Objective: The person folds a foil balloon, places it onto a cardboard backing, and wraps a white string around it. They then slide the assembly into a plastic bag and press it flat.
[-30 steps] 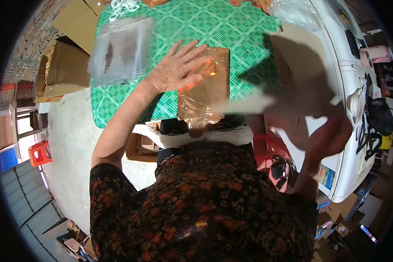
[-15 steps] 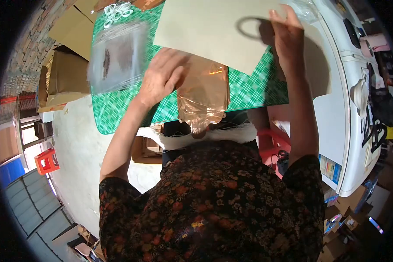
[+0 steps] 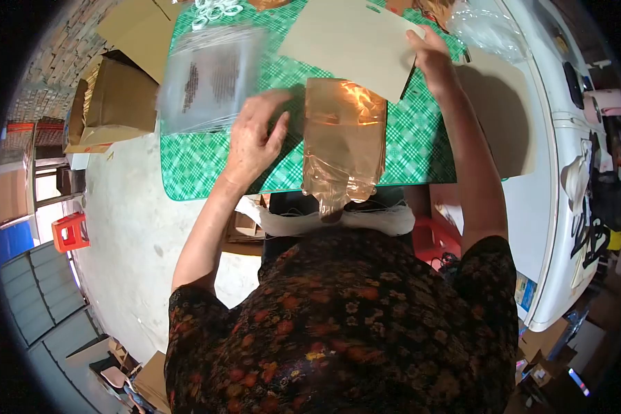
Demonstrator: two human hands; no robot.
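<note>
My right hand (image 3: 431,58) grips the right-hand corner of a beige cardboard sheet (image 3: 345,41), which is tilted above the far part of the table. A small slot shows near the sheet's top edge. My left hand (image 3: 257,134) is over the table with its thumb apart and its fingers slightly blurred, holding nothing I can see. Just right of it lies a shiny copper-coloured plastic film stack (image 3: 343,138), its narrow end hanging over the near table edge. Left of that hand is a stack of clear plastic bags (image 3: 210,79) with dark print.
Green checked cloth (image 3: 207,165) covers the table. White rings (image 3: 217,10) lie at the far left, clear plastic (image 3: 486,31) at the far right. An open cardboard box (image 3: 121,96) stands left, a white fridge-like cabinet (image 3: 552,159) right. A red stool (image 3: 71,231) is on the floor.
The cardboard sheet has moved farther back, uncovering more of the copper-coloured film. My right hand has shifted to the sheet's right corner. The whole view has shifted a little.
</note>
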